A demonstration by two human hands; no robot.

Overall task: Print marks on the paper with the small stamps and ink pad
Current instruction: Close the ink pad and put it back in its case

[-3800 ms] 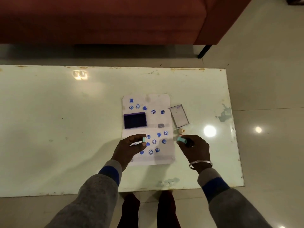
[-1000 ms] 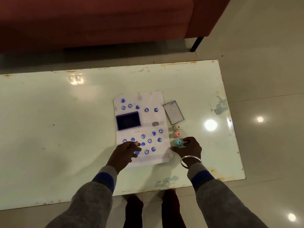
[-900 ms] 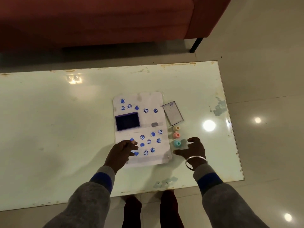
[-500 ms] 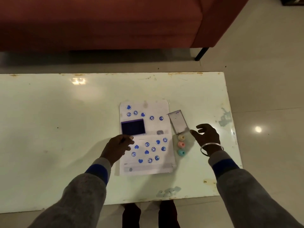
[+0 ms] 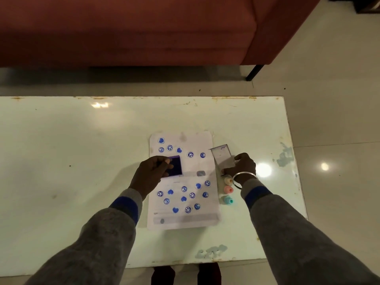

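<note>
A white paper with several blue stamped marks lies on the table. The dark blue ink pad sits on it, and my left hand grips its left side. To the right of the paper lies the clear ink pad lid; my right hand holds its near right edge. Three small stamps stand in a row beside the paper: a cream one partly behind my wrist, a pink one and a teal one.
The pale glossy table has worn edges and paint patches near its right side. A red sofa stands beyond the far edge, its black leg on the tiled floor. My feet show under the near edge.
Both hands let go of stamps, which now stand in a row right of the paper. My left hand moved up to the ink pad and my right hand up to the lid.
</note>
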